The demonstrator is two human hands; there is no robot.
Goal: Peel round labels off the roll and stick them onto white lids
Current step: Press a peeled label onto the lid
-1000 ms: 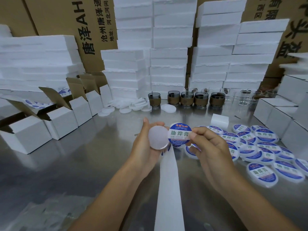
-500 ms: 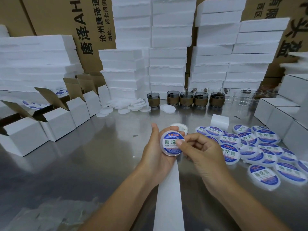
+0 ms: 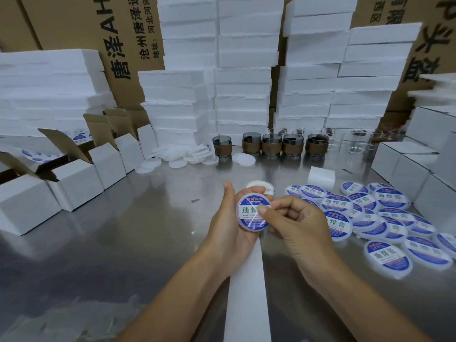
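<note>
Left of the left hand, a broad stretch of bare brushed-steel table is lying open, reaching out to a row of open white cardboard cartons well apart on that side. Right of the right hand, a spread of already labelled white lids is crowding close, the nearest ones partly hidden behind the knuckles. Beyond both hands, plain white lids and a row of brown-banded glass jars are sitting far off, with a small white block nearer.

The left hand is cupping a round white plastic lid from the left side and beneath, thumb raised along its far-left rim, fingers curled around it. The right hand is curled, its thumb pressing down on the right part of the round blue-and-white label lying on the lid.

The lid is being held just above the table between the two hands, its labelled face tilting up toward the camera, the print reading upright. Just past the fingertips, the white label roll is peeking out. A white backing strip is running from under the hands toward the person, its long axis lying between the forearms.
</note>
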